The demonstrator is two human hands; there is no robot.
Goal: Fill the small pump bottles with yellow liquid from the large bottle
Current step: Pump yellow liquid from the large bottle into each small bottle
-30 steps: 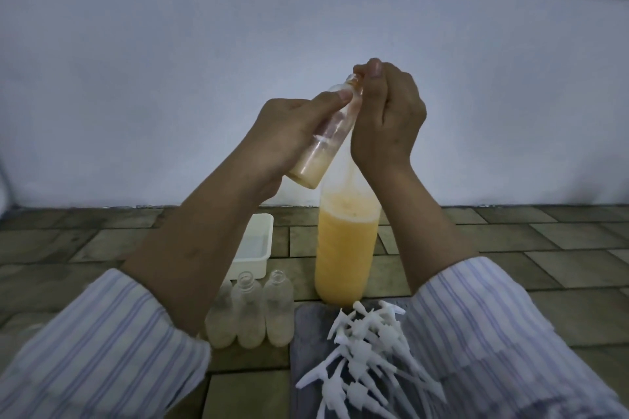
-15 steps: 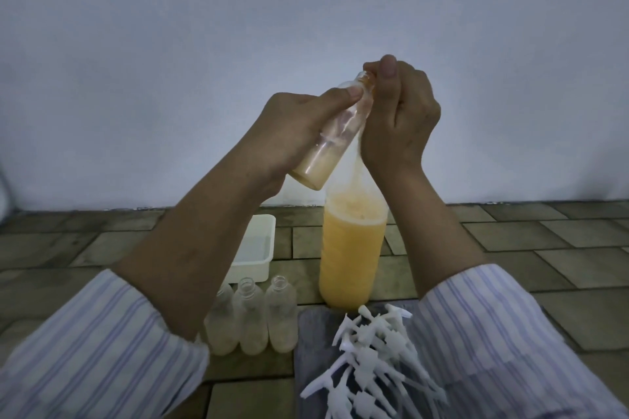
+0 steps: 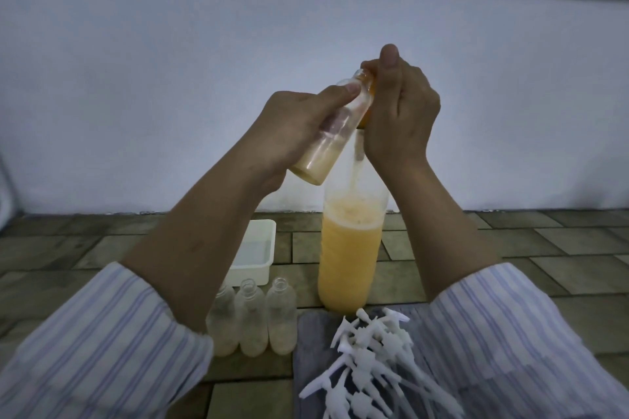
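My left hand (image 3: 289, 126) grips a small clear bottle (image 3: 326, 143), tilted with its neck up and to the right. Pale yellow liquid fills its lower end. Its mouth meets an orange pump piece (image 3: 369, 102) at the top of the large bottle (image 3: 350, 258). My right hand (image 3: 398, 119) is closed around that orange piece, thumb pointing up. A thin tube runs from it down into the large bottle, which stands on the floor about two thirds full of yellow liquid. Three open small bottles (image 3: 252, 320) stand to its left, each with a little pale liquid.
A white rectangular tray (image 3: 262, 269) sits behind the three bottles on the tiled floor. Several white pump heads (image 3: 371, 360) lie in a pile on a dark mat (image 3: 311, 343) in front of the large bottle. A plain wall rises close behind.
Both hands and the small bottle have drifted slightly to the right. My right thumb now stands straighter above the orange piece.
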